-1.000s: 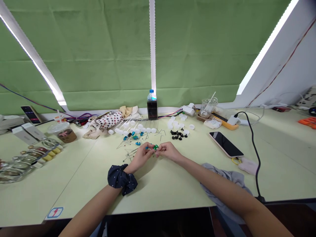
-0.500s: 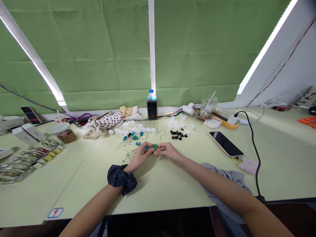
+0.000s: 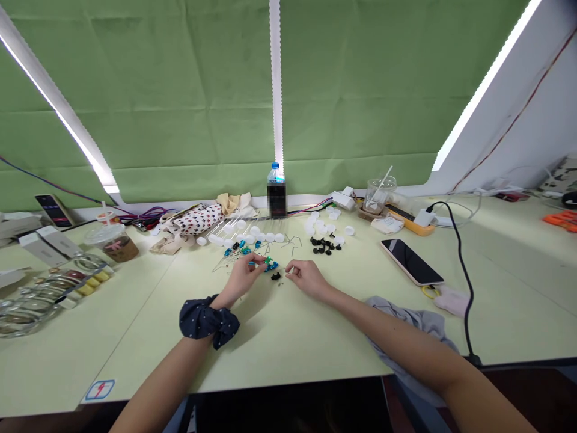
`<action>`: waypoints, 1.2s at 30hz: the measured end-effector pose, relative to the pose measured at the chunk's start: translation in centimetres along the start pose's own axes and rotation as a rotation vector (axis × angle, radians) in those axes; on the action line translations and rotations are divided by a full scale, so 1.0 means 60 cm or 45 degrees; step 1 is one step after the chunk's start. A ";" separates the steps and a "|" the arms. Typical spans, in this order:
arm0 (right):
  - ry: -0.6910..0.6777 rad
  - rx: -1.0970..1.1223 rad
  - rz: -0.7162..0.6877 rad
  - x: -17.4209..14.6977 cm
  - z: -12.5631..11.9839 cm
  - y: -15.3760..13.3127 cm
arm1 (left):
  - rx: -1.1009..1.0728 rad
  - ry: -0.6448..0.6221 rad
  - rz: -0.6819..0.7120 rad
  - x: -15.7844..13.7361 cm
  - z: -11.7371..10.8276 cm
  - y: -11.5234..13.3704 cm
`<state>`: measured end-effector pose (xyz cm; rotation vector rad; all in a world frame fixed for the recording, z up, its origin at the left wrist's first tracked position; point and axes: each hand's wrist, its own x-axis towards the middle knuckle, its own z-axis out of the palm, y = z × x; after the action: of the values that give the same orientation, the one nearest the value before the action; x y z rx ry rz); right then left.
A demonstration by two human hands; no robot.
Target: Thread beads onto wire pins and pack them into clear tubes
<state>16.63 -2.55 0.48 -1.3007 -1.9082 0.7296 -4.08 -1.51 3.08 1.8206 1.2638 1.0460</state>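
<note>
Two hands sit near the middle of the pale green table (image 3: 315, 337), a short gap between them. Your left hand (image 3: 241, 275) has its fingertips closed on a small green piece (image 3: 268, 261), which shows just past the tips on the side toward your right hand. A small blue piece (image 3: 273, 266) lies touching or just beside the green one; you cannot tell whether your fingers grip it too. A small black piece (image 3: 276, 276) rests on the table in the gap between the hands, apart from both.

Your right hand (image 3: 305, 277) has its fingers curled and pinched near the tips, which point toward the left hand. Something small and pale shows at the pinch, too small to identify, so what it holds cannot be told.

A dark dotted scrunchie (image 3: 202, 319) sits on your left wrist. Just beyond the left hand lie loose blue beads (image 3: 241, 246) and thin metal pins (image 3: 293, 243); behind them, a row of white caps (image 3: 252, 234). A cluster of black pieces (image 3: 325, 245) lies beyond your right hand. A phone (image 3: 411, 262) lies face up well to the right, and a grey cloth (image 3: 406, 322) lies under your right forearm.
</note>
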 end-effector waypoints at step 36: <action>-0.496 -1.259 -0.274 -0.011 -0.007 -0.027 | 0.603 -0.387 0.118 0.008 -0.093 -0.029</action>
<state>16.25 -3.66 1.84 -1.5129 -2.8459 -0.1560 -9.65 -0.07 4.16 2.3068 1.3213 0.5059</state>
